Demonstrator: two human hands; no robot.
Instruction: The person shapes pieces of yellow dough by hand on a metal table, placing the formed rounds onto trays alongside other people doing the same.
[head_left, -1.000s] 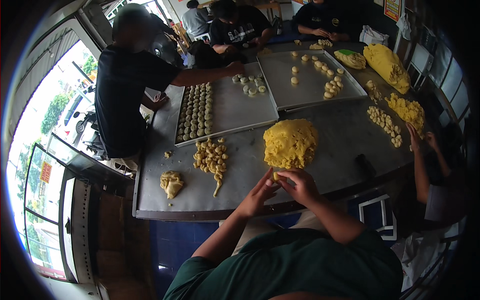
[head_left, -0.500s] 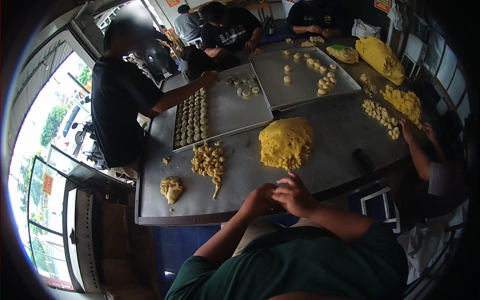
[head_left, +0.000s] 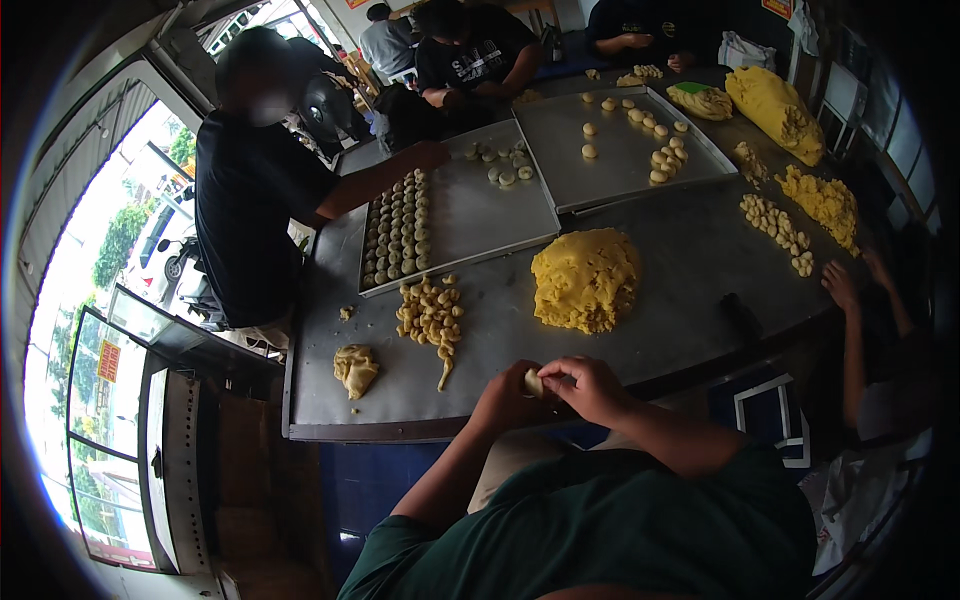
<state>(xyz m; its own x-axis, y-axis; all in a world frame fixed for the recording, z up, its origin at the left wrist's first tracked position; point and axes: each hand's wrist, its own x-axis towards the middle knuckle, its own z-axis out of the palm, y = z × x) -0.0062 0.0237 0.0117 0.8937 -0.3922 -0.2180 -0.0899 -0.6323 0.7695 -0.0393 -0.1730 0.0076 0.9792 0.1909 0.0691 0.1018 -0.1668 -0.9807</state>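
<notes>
Pale dough pc [head_left: 533, 382] resting in L hand [head_left: 503, 398], R hand [head_left: 592, 388] pinching it; hands together. Yellow mass [head_left: 585, 282] sitting at 1 o'clock. Light, even pressure prob. preventing tears.

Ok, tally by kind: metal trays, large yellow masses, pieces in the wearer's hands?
Metal trays: 2
Large yellow masses, centre, right and back right: 3
Pale piece between left hand and right hand: 1
Total: 6
</notes>
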